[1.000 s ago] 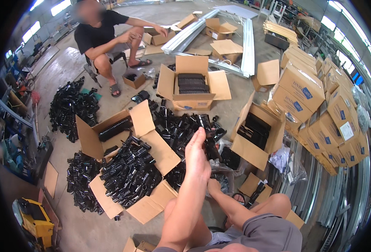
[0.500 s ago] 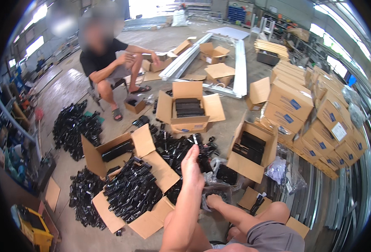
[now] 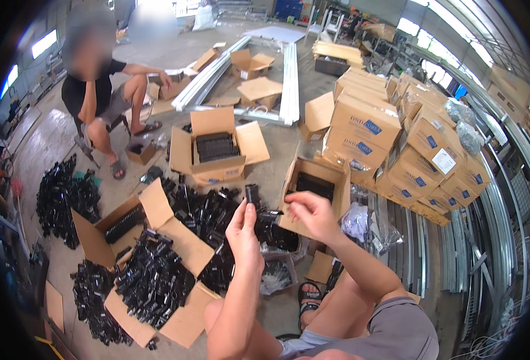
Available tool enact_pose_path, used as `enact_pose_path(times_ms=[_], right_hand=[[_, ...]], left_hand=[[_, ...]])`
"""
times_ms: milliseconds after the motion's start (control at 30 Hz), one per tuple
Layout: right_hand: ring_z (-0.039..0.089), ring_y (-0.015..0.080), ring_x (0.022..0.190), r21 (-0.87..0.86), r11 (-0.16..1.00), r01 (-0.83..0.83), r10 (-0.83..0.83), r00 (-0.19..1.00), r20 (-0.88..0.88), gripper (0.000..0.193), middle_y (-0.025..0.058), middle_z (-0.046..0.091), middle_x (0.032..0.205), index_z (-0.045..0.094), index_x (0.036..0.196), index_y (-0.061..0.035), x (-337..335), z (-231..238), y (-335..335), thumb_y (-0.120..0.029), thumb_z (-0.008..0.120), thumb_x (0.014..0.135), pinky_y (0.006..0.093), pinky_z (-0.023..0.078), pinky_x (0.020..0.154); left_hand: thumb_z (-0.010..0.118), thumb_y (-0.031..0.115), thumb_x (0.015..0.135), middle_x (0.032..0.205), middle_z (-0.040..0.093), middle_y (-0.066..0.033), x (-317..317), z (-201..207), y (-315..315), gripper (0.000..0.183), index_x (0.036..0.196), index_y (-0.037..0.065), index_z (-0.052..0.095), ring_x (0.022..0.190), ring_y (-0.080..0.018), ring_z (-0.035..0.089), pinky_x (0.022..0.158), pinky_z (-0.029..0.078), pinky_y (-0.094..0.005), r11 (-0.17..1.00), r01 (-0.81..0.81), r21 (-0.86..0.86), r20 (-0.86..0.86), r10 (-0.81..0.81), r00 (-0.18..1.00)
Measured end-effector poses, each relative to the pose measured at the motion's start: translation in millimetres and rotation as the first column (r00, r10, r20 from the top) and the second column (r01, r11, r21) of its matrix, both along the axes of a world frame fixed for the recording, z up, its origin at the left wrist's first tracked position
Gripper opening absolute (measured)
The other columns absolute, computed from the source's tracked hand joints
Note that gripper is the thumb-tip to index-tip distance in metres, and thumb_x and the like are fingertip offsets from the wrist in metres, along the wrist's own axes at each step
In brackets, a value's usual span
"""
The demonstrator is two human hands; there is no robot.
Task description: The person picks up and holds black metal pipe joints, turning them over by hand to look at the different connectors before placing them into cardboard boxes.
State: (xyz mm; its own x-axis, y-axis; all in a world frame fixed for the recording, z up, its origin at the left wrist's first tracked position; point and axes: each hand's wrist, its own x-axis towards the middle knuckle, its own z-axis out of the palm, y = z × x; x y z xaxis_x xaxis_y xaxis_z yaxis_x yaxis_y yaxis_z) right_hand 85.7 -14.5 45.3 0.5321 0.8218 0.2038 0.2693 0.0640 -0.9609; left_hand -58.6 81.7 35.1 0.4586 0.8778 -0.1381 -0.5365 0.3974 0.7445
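My left hand is raised in front of me, its thumb and fingers closed on a small black plastic part held upright. To its right my right hand has its fingers bent in a pinch; whatever lies between the fingertips is too small to make out. Behind that hand stands an open cardboard box with black pieces inside. Below the hands is a grey bin holding small pieces in clear plastic. Loose black parts lie heaped on the floor beyond my left hand.
A cardboard box with flaps spread overflows with black parts at the left. Another open box holds a neat row. A seated person is at the far left. Stacked cartons, metal profiles and a white frame lie beyond.
My right hand has risen from the grey bin to beside my left hand. The black part in my left hand now shows clearly. The scene has shifted left in view.
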Motion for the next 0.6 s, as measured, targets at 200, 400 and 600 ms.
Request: enact_pose_path(times_ms=[200, 400, 600], right_hand=[[0.063, 0.0100, 0.088, 0.108, 0.993, 0.040, -0.015, 0.975, -0.221, 0.024, 0.0060, 0.068, 0.098, 0.067, 0.118, 0.0007, -9.7, 27.5, -28.7, -0.003, 0.056, 0.096, 0.0231, 0.051, 0.079], [0.064, 0.0094, 0.086, 0.082, 0.994, 0.075, -0.065, 0.991, -0.120, 0.025, 0.0061, 0.070, 0.099, 0.067, 0.118, 0.0009, -14.3, 23.3, -28.0, -0.003, 0.061, 0.094, 0.0235, 0.051, 0.076], [0.067, 0.0099, 0.087, -0.060, 0.985, 0.163, -0.159, 0.985, 0.073, 0.022, 0.0098, 0.073, 0.095, 0.068, 0.107, 0.0027, -16.8, 24.5, -29.5, -0.004, 0.071, 0.086, 0.0243, 0.053, 0.074]], left_hand=[[0.064, 0.017, 0.097, 0.117, 0.066, -0.0080, 10.9, -2.2, -25.5, 0.043, 0.133, -0.005, 0.056, 0.104, -0.0103, 0.059, 0.094, 0.045, -0.0251, 0.993, 0.096, 0.072, -0.111, -0.088, 0.990], [0.064, 0.015, 0.097, 0.115, 0.066, -0.0078, 17.5, -5.3, -30.1, 0.040, 0.132, -0.005, 0.057, 0.102, -0.0083, 0.059, 0.091, 0.046, -0.0240, 0.990, 0.093, 0.108, -0.138, -0.078, 0.987], [0.061, 0.012, 0.098, 0.115, 0.067, -0.0082, 27.0, -6.9, -44.0, 0.038, 0.132, -0.004, 0.056, 0.099, -0.0086, 0.060, 0.088, 0.047, -0.0234, 0.973, 0.067, 0.221, -0.202, -0.022, 0.979]])
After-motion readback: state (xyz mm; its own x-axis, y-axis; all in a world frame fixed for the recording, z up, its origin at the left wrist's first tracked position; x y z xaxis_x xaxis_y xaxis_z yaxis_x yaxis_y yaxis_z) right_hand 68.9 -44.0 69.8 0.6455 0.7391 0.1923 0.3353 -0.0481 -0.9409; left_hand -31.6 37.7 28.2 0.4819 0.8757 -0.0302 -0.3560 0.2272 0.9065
